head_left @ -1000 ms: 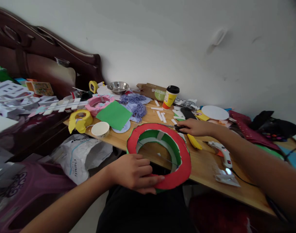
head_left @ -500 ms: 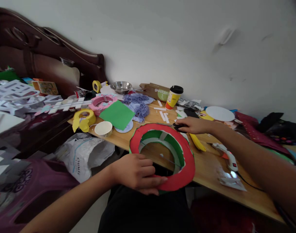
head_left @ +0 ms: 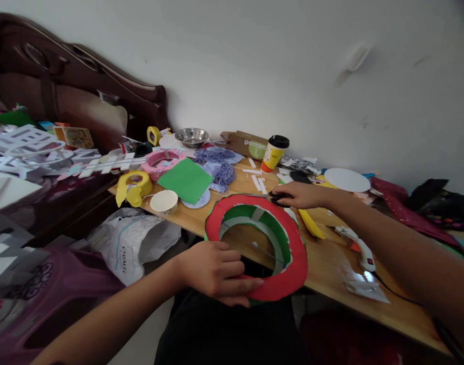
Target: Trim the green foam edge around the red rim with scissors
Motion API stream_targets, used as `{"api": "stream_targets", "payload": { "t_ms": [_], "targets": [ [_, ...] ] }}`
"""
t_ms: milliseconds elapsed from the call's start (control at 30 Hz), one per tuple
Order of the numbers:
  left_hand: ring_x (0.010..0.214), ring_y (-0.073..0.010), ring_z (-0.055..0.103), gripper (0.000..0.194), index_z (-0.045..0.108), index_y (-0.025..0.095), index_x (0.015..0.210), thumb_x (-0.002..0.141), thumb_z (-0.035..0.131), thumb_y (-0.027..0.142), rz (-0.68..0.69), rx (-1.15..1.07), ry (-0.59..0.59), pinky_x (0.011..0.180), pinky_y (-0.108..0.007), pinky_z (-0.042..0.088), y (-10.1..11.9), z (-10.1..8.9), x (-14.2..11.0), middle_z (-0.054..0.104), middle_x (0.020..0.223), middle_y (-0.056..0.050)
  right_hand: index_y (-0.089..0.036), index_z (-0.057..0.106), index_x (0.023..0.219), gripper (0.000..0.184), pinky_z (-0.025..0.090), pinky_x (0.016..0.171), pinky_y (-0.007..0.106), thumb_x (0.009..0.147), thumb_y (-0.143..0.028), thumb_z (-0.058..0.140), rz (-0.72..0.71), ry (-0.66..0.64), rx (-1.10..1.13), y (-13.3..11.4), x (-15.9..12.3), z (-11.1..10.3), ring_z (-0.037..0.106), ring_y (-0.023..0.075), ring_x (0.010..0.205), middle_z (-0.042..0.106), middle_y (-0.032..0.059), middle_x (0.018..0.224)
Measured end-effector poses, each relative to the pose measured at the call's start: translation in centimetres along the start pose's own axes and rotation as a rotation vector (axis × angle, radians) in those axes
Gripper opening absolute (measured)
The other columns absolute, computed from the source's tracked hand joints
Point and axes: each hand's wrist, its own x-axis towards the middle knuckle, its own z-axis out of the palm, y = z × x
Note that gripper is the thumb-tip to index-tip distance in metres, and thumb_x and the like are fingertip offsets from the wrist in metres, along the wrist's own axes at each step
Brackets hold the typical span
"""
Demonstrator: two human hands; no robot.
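My left hand (head_left: 218, 274) grips the near rim of a ring (head_left: 295, 253) with a red top face and green sides, held tilted over my lap at the table's edge. Its inner wall is green and white, and the red edge looks uneven. In my right hand (head_left: 298, 195) is a pair of black-handled scissors (head_left: 276, 197), fingers closed round the handles. The blades lie along the ring's far outer edge; whether they are apart I cannot make out.
On the wooden table (head_left: 326, 276) lie a green sheet (head_left: 185, 180), a white paper bowl (head_left: 164, 202), purple yarn (head_left: 221, 172) and a glue gun (head_left: 363, 248). A lidded yellow cup (head_left: 274, 153) stands behind. A white bag (head_left: 131, 248) sits below left.
The whole view has shifted slightly. Both hands, the ring and the scissors hold nearly the same positions, with the scissors a touch further left along the far edge.
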Motion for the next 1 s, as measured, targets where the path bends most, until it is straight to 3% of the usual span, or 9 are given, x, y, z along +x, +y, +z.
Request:
{"api": "stream_targets", "payload": {
  "t_ms": [200, 500, 1000],
  "targets": [
    [0.056, -0.0128, 0.055, 0.045, 0.067, 0.011, 0.120, 0.093, 0.068, 0.047, 0.008, 0.012, 0.004, 0.044, -0.030, 0.041, -0.1, 0.0, 0.0, 0.057, 0.068, 0.003, -0.021, 0.065, 0.100, 0.029, 0.044, 0.074, 0.036, 0.094, -0.043, 0.048, 0.002, 0.013, -0.017, 0.4, 0.6, -0.2, 0.061, 0.0251, 0.083, 0.069, 0.0099, 0.096],
    [0.055, -0.0127, 0.053, 0.045, 0.068, 0.011, 0.121, 0.094, 0.066, 0.047, 0.039, 0.002, 0.007, 0.044, -0.030, 0.039, -0.6, 0.2, -0.4, 0.055, 0.067, 0.003, -0.021, 0.064, 0.097, 0.023, 0.043, 0.073, 0.036, 0.093, -0.038, 0.048, -0.004, -0.012, 0.001, -0.9, 1.2, -1.1, 0.060, 0.0238, 0.080, 0.069, 0.0088, 0.094],
    [0.055, -0.0129, 0.052, 0.046, 0.071, 0.009, 0.118, 0.091, 0.070, 0.046, 0.077, -0.029, 0.041, 0.043, -0.030, 0.039, -0.9, 0.4, -0.6, 0.054, 0.067, 0.002, -0.022, 0.064, 0.099, 0.020, 0.044, 0.073, 0.035, 0.094, -0.036, 0.050, -0.115, -0.004, -0.001, 0.5, 3.5, -1.3, 0.060, 0.0236, 0.084, 0.066, 0.0078, 0.094]
  ]
}}
